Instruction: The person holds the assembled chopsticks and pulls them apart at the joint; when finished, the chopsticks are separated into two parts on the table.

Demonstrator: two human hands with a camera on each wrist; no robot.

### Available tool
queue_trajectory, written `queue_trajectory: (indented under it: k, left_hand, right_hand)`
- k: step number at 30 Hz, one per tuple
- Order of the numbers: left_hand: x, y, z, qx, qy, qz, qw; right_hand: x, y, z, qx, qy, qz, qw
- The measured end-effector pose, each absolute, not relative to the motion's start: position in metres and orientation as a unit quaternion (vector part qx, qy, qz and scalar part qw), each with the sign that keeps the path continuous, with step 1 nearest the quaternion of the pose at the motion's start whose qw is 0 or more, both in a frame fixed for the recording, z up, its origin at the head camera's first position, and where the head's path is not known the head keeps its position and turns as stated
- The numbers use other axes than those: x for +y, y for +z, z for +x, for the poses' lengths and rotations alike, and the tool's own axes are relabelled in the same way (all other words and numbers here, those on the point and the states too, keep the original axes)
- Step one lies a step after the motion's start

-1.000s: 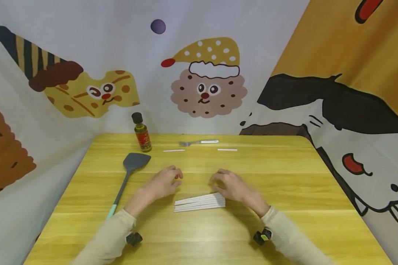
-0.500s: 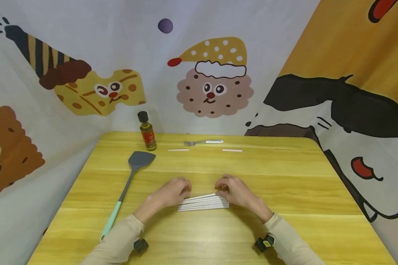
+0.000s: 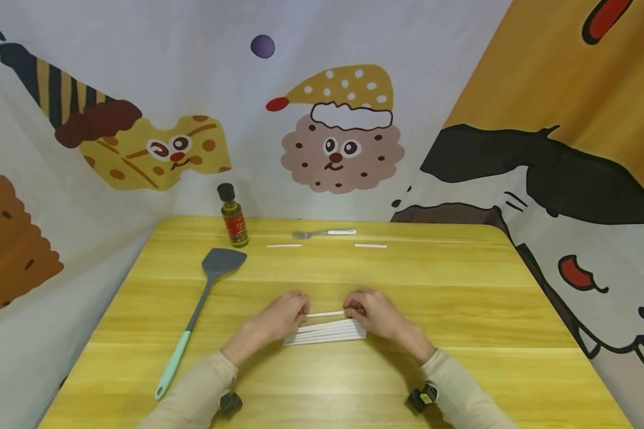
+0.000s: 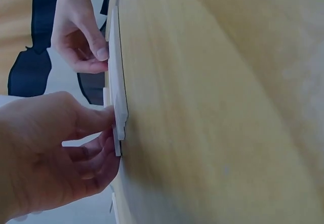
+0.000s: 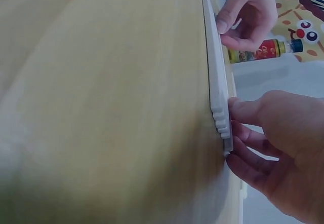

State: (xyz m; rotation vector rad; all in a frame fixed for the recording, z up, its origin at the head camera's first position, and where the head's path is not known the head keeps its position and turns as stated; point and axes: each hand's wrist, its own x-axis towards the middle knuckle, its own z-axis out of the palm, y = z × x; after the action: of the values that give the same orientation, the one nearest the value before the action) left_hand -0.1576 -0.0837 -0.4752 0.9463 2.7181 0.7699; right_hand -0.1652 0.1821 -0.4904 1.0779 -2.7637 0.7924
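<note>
A row of thin white sticks (image 3: pixel 326 333) lies side by side at the middle of the table. Just beyond its far edge, a single white stick (image 3: pixel 324 314) stretches between my two hands, apart from the row. My left hand (image 3: pixel 285 316) pinches its left end with thumb and curled fingers, while my right hand (image 3: pixel 377 311) does the same at the right end. The fingers cover both tips of that stick. Seen from the left wrist, the left thumb (image 4: pixel 96 120) lies close against the sticks' ends.
Left on the wooden table (image 3: pixel 461 286) lies a grey spatula (image 3: pixel 198 307) with a mint handle. Along the back are a red-labelled bottle (image 3: pixel 235 223), a fork (image 3: pixel 324 233), and two short white sticks, one left (image 3: pixel 284 245) and one right (image 3: pixel 371 246). A printed curtain (image 3: pixel 236 89) hangs behind.
Both hands have come down from above the table to the row's far side and taken hold of one white stick. It now lies separated from the row, slightly farther away.
</note>
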Motion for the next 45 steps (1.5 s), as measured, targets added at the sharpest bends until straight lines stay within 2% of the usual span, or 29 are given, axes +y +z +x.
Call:
queue_trajectory:
  k: [12,18,21,27,30,36,45]
  left_hand:
    - [-0.077,-0.475,-0.164,0.929,0.221,0.291,0.061]
    - [-0.084,-0.468,-0.161,0.921,0.250,0.295,0.038]
    - [-0.088,-0.465,-0.160,0.919,0.256,0.301,0.009]
    - [-0.094,-0.467,-0.159,0.909,0.226,0.327,-0.122]
    - [-0.096,-0.471,-0.160,0.906,0.212,0.325,-0.169]
    - [-0.099,-0.470,-0.163,0.896,0.236,0.313,-0.206]
    - [-0.096,-0.458,-0.179,0.882,0.228,0.341,-0.232]
  right_hand:
    - [0.185,-0.488,-0.170,-0.892,0.246,0.378,0.046]
    - [0.185,-0.482,-0.173,-0.889,0.216,0.393,0.087]
    - [0.184,-0.479,-0.174,-0.883,0.208,0.408,0.100]
    - [0.181,-0.476,-0.176,-0.869,0.211,0.426,0.136]
    - [0.180,-0.475,-0.179,-0.862,0.211,0.433,0.159]
    - [0.179,-0.472,-0.184,-0.852,0.221,0.441,0.175]
    - [0.185,-0.463,-0.191,-0.840,0.233,0.441,0.215]
